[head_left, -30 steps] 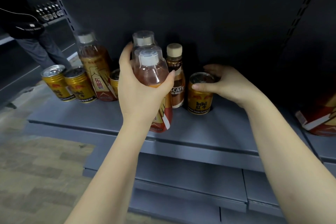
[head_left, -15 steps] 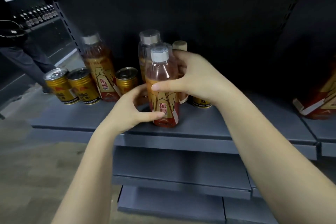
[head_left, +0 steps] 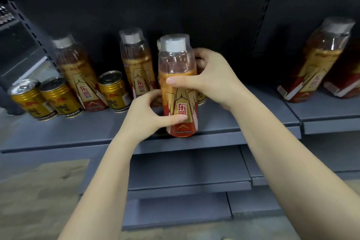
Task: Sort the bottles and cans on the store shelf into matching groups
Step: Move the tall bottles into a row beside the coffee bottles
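An orange drink bottle (head_left: 179, 85) with a red and gold label stands upright at the front edge of the grey shelf (head_left: 68, 132). My left hand (head_left: 150, 115) grips its lower part from the left, thumb across the label. My right hand (head_left: 210, 78) holds its upper part from the right, thumb across the front. Two matching bottles stand behind to the left, one (head_left: 136, 64) close and one (head_left: 78, 72) further left. Three gold cans sit among them: two (head_left: 29, 101) (head_left: 58, 97) at far left and one (head_left: 114, 89) between the bottles. Behind the held bottle another can (head_left: 200, 98) is mostly hidden.
On the neighbouring shelf section (head_left: 329, 111) at right stands another bottle of the same kind (head_left: 319, 60) beside a red pack (head_left: 344, 82). Lower grey shelves (head_left: 185, 171) step out below. A slotted upright (head_left: 29, 25) bounds the left side; brown floor (head_left: 39, 191) lies beneath.
My right hand left the gold can and came onto the bottle's upper part. My left hand slid from the bottle's neck down to its base, and the bottle now stands at the shelf front.
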